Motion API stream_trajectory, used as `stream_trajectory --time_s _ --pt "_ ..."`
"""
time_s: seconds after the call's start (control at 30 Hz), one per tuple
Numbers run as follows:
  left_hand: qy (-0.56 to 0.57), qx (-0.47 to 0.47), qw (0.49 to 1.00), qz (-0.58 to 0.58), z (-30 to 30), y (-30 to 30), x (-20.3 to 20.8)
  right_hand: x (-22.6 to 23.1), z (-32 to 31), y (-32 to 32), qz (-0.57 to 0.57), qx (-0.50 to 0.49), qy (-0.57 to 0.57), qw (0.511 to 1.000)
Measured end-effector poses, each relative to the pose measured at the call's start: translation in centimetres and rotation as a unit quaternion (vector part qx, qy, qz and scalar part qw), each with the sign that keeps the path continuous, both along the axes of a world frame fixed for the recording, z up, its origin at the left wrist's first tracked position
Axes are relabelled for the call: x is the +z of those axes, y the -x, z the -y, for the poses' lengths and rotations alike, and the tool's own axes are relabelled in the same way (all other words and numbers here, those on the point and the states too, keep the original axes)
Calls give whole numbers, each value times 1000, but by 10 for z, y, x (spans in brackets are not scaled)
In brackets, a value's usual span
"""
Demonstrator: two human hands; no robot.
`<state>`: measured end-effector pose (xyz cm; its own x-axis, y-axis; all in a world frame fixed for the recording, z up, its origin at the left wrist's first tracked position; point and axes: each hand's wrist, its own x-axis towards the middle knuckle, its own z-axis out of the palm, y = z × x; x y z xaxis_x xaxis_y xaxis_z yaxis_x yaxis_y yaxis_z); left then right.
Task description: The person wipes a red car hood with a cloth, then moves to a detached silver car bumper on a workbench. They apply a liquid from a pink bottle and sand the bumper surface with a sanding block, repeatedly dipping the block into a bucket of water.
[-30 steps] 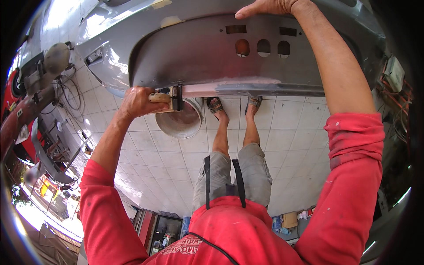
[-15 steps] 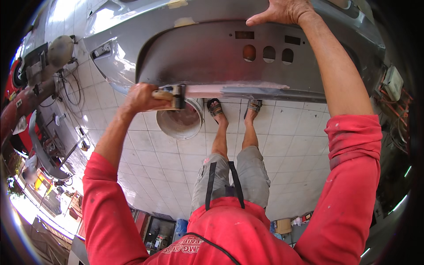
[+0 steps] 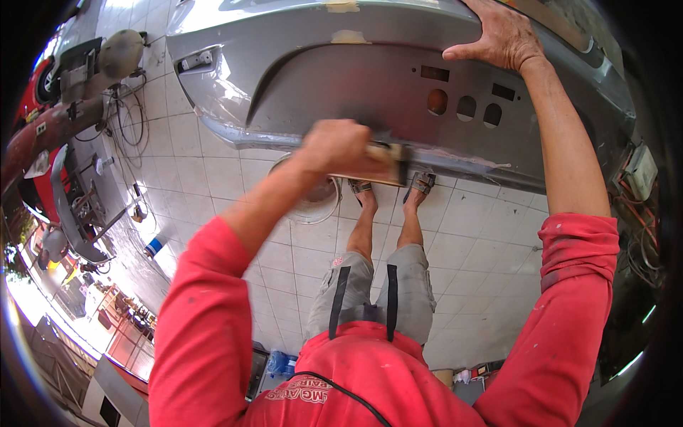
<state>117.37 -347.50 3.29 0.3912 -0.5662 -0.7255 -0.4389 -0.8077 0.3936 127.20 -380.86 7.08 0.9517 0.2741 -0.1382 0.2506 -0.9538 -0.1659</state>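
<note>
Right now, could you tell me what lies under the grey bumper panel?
Under the grey bumper panel, white floor tiles, a round basin and two sandalled feet show. The left hand and sanding block cover part of the basin.

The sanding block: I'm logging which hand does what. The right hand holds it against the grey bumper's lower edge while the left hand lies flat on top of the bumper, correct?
Not quite: the hands are swapped. The head view shows the left hand holding the sanding block against the grey bumper's lower edge, while the right hand lies flat on top of the bumper.
</note>
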Motion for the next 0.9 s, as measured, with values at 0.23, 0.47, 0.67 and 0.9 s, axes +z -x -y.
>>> stream_trajectory --time_s 0.23,0.47,0.67,0.9 --pt "55 24 994 95 -175 -25 -22 -3 -1 -3 19 19 -5 1000" --pt "68 -3 997 -36 128 38 10 0 -5 -5 21 6 -10 1000" --pt "22 21 999 -14 56 20 6 1 -6 -2 15 -22 -23 999" --pt "-55 70 995 52 -198 -34 -14 0 -9 -3 22 -17 -23 999"
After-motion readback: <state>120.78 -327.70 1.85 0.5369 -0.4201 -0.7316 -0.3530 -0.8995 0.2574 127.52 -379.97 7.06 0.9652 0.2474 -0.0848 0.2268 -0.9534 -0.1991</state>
